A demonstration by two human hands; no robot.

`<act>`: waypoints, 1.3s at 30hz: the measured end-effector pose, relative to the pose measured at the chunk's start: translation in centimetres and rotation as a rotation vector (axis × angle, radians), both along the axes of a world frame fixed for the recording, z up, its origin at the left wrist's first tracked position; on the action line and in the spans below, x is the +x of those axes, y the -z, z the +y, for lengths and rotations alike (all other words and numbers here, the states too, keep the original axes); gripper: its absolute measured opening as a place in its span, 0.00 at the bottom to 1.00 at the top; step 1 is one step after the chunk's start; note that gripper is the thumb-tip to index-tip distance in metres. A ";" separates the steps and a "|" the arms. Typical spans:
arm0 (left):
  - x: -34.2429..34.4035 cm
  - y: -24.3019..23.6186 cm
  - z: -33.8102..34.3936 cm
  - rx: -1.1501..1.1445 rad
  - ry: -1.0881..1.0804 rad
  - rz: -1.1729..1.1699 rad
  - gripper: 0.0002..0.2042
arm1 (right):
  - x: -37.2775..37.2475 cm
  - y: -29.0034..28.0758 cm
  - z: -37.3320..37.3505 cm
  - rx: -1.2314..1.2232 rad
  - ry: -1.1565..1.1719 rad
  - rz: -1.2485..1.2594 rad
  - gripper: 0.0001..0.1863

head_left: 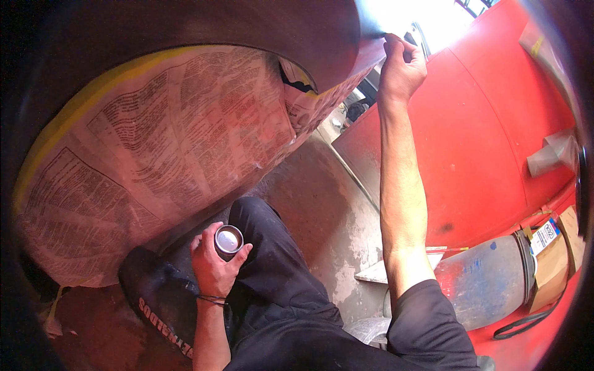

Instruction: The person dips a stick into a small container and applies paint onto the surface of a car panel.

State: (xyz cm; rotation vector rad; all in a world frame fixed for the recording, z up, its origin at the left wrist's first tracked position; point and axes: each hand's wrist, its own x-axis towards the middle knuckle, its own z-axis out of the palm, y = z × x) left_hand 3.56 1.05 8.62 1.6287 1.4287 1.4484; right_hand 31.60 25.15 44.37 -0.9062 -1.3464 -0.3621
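My left hand [212, 264] is closed around a small round can [228, 240] beside my knee; its rim is pale and a shiny surface shows inside. My right hand [403, 69] is raised at arm's length, fingers pinched together at the edge of a dark, smooth curved panel [337, 37]. Whatever lies between those fingertips is too small to make out. Below the panel, newspaper sheets [185, 123] cover a wheel-arch-shaped opening. Yellow tape [59, 127] borders the paper along its curved upper edge.
A large red panel [464, 136] rises on the right. Near my right elbow lie a scuffed translucent plastic container [486, 287] and a brown cardboard piece [552, 266]. A grey roll [550, 156] stands out from the red surface. The floor [309, 185] is stained and worn.
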 end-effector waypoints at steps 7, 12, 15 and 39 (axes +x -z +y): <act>-0.1 0.3 0.1 -0.008 -0.004 0.004 0.37 | -0.7 0.2 -0.6 0.057 -0.224 0.090 0.11; 0.0 0.3 0.0 0.013 -0.010 -0.007 0.37 | -2.6 1.8 -3.4 0.032 -0.260 0.125 0.11; 0.1 0.1 0.0 0.028 -0.013 0.024 0.37 | -3.3 3.6 -5.4 -0.052 -0.297 0.132 0.12; -1.1 0.4 -0.3 0.081 -0.012 -0.006 0.37 | -9.6 6.6 -9.8 -0.092 -0.175 0.002 0.12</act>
